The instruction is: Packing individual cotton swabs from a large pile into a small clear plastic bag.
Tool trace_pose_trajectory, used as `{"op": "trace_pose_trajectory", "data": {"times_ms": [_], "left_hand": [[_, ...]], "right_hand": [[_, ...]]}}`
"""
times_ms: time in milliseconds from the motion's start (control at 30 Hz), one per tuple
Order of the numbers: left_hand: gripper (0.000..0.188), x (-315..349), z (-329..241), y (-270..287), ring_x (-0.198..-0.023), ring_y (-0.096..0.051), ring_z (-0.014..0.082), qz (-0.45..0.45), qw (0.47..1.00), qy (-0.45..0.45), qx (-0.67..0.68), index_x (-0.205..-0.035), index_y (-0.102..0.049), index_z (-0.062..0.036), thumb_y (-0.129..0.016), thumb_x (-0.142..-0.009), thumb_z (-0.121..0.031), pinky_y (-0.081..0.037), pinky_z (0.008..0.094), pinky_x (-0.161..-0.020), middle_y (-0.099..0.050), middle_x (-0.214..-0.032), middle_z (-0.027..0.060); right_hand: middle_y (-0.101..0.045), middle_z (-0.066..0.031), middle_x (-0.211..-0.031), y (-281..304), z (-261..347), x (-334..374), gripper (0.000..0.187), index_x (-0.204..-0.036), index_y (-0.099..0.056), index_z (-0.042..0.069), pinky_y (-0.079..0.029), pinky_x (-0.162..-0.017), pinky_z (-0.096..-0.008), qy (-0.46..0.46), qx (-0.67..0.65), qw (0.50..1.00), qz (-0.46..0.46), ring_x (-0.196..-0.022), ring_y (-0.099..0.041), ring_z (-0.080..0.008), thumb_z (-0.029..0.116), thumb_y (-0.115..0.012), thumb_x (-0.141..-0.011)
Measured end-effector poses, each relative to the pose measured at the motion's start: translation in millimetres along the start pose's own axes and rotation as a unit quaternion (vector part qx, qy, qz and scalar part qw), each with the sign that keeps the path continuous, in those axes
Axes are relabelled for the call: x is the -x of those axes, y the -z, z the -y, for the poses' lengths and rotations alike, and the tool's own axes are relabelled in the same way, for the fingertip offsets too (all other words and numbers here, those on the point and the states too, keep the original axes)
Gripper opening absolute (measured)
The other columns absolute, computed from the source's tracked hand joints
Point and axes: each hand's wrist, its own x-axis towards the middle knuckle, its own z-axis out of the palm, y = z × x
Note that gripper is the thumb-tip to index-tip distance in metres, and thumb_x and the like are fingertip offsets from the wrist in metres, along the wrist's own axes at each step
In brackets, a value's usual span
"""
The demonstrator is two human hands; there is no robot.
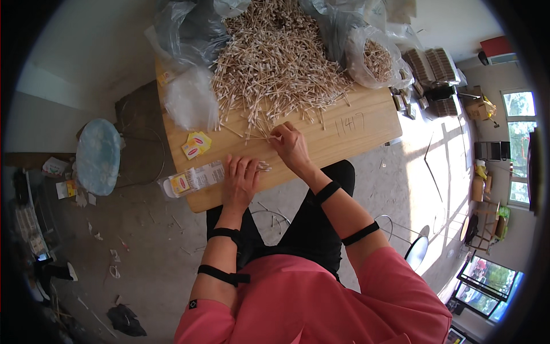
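A large heap of cotton swabs with wooden sticks covers the far part of the wooden table. At its near edge my right hand is closed, fingertips pinching some swab sticks. By the table's front edge my left hand curls over the right end of a clear plastic packet and grips it. A few white swab tips stick out to the right of that hand; the palm hides the rest. Inside the packet's left end shows a yellow and red card. Similar small cards lie fanned just beyond.
Clear plastic bags lie left of the heap. Another bag with swabs stands at the far right. A round blue stool is left of the table. Stacked bundles and boxes stand beyond on the right. Scraps litter the floor.
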Motion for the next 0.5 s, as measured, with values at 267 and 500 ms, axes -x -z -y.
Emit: {"op": "trace_pose_trajectory", "data": {"times_ms": [267, 500], "left_hand": [[0.042, -1.8, -3.9, 1.0, -0.116, -0.05, 0.0337, -0.011, 1.0, 0.008, 0.014, -0.122, -0.058, -0.0091, -0.071, -0.081, -0.01, -0.047, 0.0449, -0.098, -0.053, -0.117, 0.0108], [0.041, 2.7, -0.3, -0.4, -0.113, -0.051, 0.0334, -0.019, 1.0, 0.011, 0.009, -0.121, -0.058, -0.011, -0.07, -0.082, -0.01, -0.048, 0.045, -0.095, -0.054, -0.116, 0.01]], "right_hand": [[-0.063, -0.0104, -0.09, -6.4, 3.8, 3.1, 0.008, -0.088, -0.068, 0.008, -0.053, -0.068, -0.0437, 0.108, 0.094, 0.989, 0.04, -0.079, -0.065, -0.034, 0.015, -0.067, -0.084], [-0.063, -0.012, -0.09, -5.3, 17.7, 20.6, 0.01, -0.085, -0.067, 0.008, -0.053, -0.067, -0.0453, 0.044, 0.073, 0.991, 0.099, -0.079, -0.065, -0.0352, 0.017, -0.065, -0.085]]}}
